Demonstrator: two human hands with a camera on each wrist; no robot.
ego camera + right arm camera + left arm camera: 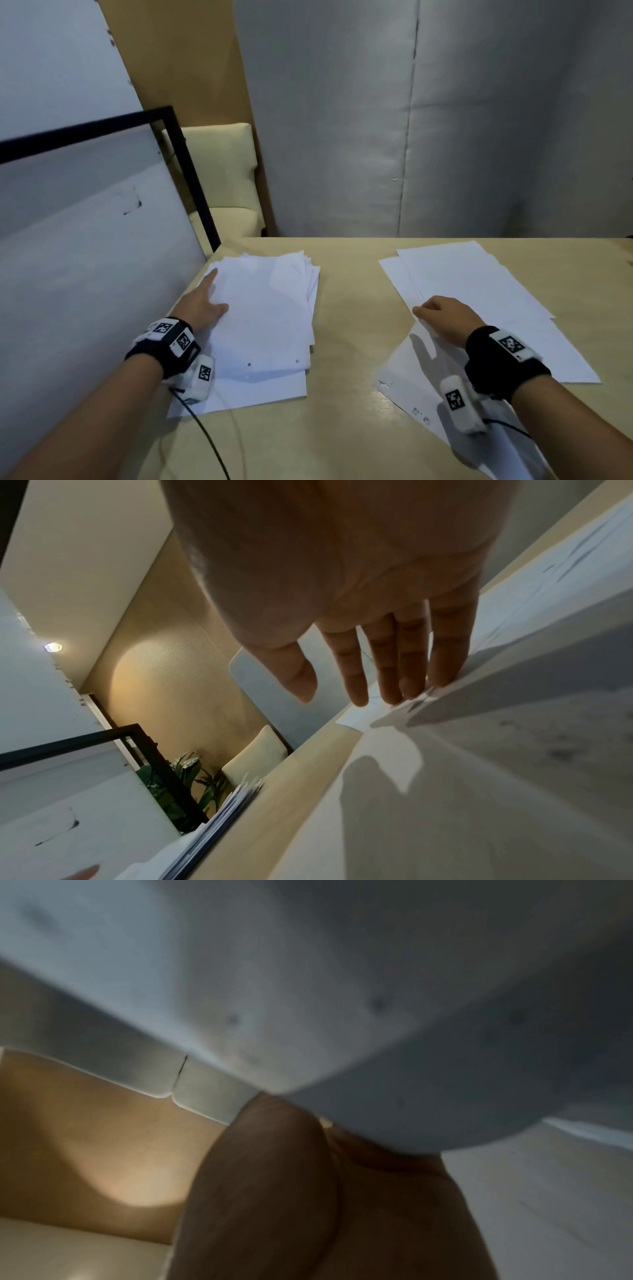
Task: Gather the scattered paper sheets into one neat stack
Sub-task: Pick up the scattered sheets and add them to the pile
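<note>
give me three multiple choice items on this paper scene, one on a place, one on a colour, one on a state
1. Where is the bigger stack of paper?
A. on the table by the left hand
B. on the cream chair
C. under the right hand

2. What colour is the frame of the board at the left?
A. red
B. black
C. yellow

3. How are the right hand's fingers?
A. clenched in a fist off the table
B. wrapped round a pen
C. extended, tips touching a loose sheet

Key:
1 A: the stack of paper lies on the table with the left hand resting flat on its left side.
2 B: the frame is black.
3 C: the right wrist view shows the right hand with straight fingers touching the loose sheets.
</note>
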